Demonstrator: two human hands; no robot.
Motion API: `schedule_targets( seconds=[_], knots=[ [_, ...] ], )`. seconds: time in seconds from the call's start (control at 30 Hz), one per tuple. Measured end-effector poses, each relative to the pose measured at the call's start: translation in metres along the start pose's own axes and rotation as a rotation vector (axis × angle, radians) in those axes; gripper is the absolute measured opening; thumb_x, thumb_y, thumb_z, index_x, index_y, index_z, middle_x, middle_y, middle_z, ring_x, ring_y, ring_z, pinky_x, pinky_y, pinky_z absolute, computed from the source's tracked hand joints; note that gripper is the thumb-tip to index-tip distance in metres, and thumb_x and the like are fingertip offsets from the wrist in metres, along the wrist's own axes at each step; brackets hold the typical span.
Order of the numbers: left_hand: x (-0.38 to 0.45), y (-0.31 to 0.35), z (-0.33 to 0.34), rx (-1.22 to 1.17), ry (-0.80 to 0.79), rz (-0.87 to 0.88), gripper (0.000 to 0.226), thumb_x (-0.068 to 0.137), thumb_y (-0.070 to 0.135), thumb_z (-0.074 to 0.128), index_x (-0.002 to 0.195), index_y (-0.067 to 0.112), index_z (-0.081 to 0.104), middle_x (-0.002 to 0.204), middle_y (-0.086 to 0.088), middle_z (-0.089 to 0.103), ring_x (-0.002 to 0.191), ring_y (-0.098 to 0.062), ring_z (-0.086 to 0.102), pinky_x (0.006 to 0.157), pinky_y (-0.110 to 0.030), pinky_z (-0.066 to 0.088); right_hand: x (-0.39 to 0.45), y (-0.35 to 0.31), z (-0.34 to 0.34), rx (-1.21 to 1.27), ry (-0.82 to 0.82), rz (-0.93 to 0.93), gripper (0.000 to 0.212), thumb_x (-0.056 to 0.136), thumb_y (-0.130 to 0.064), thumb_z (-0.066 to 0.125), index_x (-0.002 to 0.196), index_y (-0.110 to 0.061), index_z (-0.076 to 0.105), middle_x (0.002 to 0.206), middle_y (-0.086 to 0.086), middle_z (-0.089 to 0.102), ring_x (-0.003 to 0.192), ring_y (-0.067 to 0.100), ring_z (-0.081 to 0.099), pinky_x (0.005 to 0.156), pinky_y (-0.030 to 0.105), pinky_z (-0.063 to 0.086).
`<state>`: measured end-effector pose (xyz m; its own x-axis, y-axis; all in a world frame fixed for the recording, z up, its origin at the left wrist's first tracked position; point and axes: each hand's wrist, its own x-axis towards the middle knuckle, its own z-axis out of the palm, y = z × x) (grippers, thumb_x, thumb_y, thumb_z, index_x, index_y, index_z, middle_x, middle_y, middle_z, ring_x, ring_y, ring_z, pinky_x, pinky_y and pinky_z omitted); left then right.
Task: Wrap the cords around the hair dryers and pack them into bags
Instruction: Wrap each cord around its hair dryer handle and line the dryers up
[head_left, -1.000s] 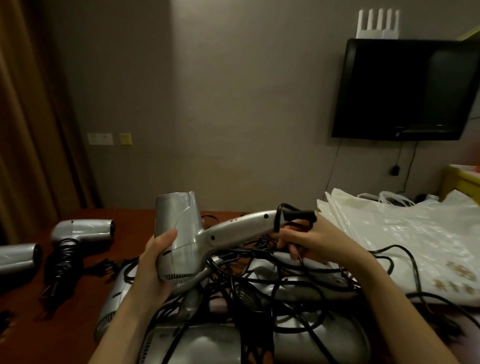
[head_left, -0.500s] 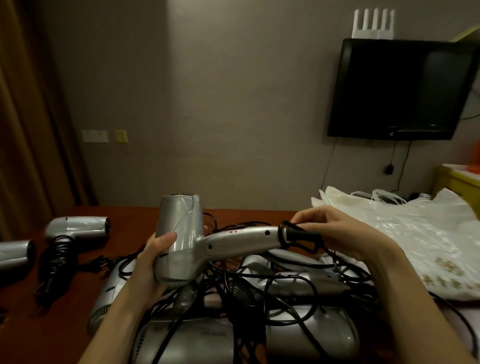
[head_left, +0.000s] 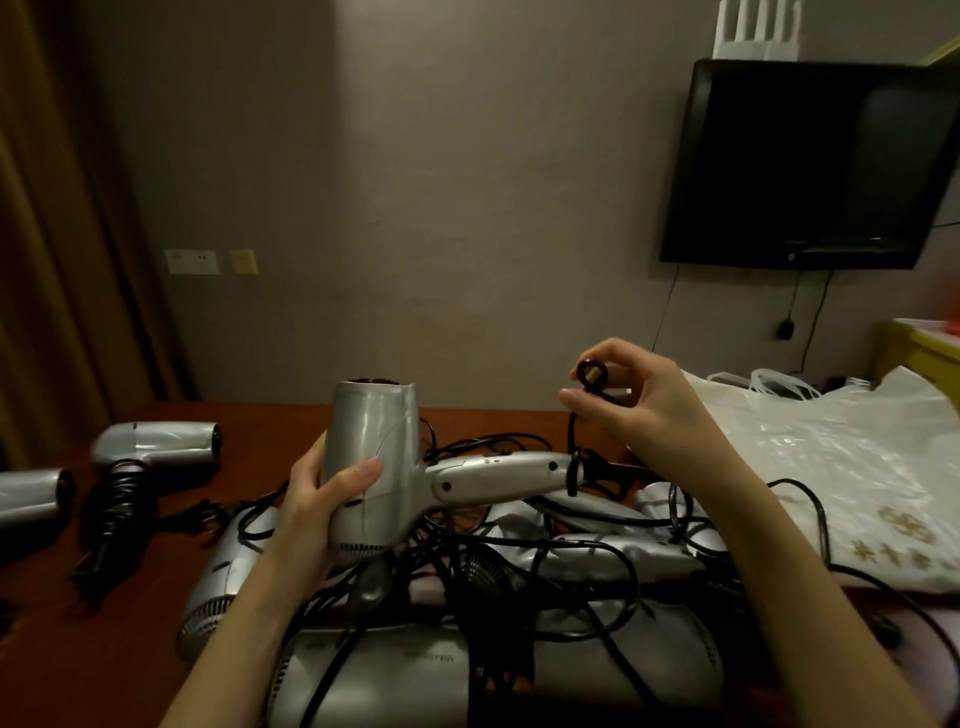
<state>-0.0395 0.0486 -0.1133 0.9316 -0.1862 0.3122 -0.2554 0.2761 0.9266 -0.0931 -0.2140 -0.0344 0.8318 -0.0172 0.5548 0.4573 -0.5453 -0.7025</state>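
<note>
Silver hair dryer (head_left: 382, 467) held up over the pile, barrel upright, handle pointing right. Left hand (head_left: 322, 499) grips the barrel, thumb across the front, fingers curled round the back. Its black cord (head_left: 573, 441) leaves the handle end w/ one turn round it, then rises to the right hand (head_left: 636, 410), whose fingers (head_left: 576, 402) pinch a small loop of it just above the handle. Underneath: heap of more silver dryers (head_left: 519, 670) & tangled cords on the brown tabletop (head_left: 78, 639). Left side, well apart, a dryer w/ cord already wound (head_left: 150, 452), another (head_left: 31, 493) at the edge. Right: white plastic bags (head_left: 841, 467). Dark TV (head_left: 810, 166) on the wall behind
</note>
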Motion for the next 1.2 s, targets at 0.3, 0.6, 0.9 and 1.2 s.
schedule_targets(
  seconds=[0.3, 0.6, 0.9, 1.2],
  knots=[
    [0.005, -0.007, -0.006, -0.099, 0.222, 0.105, 0.050, 0.058, 0.040, 0.074, 0.106, 0.029, 0.063, 0.086, 0.002, 0.072, 0.075, -0.017, 0.070, 0.057, -0.030, 0.055, -0.005, -0.021, 0.015, 0.073, -0.061, 0.051, 0.020, 0.096, -0.028, 0.053, 0.084, -0.015, 0.062, 0.073, -0.005, 0.063, 0.053, -0.005, 0.055, 0.051, 0.008, 0.041],
    [0.009, -0.008, -0.012, -0.254, 0.422, 0.172, 0.041, 0.073, 0.031, 0.068, 0.113, 0.024, 0.064, 0.097, -0.001, 0.071, 0.082, -0.015, 0.070, 0.061, -0.028, 0.056, -0.010, -0.028, 0.045, -0.116, 0.096, -0.073, 0.010, 0.091, -0.021, 0.062, 0.098, -0.017, 0.067, 0.080, -0.013, 0.067, 0.076, -0.006, 0.063, 0.062, 0.005, 0.045],
    [0.005, -0.008, -0.014, -0.248, 0.503, 0.212, 0.059, 0.064, 0.045, 0.073, 0.119, 0.026, 0.061, 0.104, -0.001, 0.070, 0.088, -0.018, 0.070, 0.066, -0.033, 0.055, -0.007, -0.026, 0.034, -0.228, -0.085, 0.190, 0.034, 0.093, -0.037, 0.056, 0.077, -0.012, 0.074, 0.064, 0.015, 0.065, 0.055, 0.023, 0.052, 0.055, 0.027, 0.042],
    [0.009, -0.003, -0.013, -0.365, 0.425, 0.147, 0.092, 0.054, 0.054, 0.085, 0.132, 0.017, 0.055, 0.107, -0.003, 0.070, 0.091, -0.016, 0.069, 0.068, -0.032, 0.055, -0.009, -0.027, 0.037, 0.111, -0.425, 0.381, 0.017, 0.089, -0.021, 0.064, 0.085, -0.005, 0.070, 0.065, 0.000, 0.070, 0.061, 0.010, 0.068, 0.049, 0.016, 0.049]
  ],
)
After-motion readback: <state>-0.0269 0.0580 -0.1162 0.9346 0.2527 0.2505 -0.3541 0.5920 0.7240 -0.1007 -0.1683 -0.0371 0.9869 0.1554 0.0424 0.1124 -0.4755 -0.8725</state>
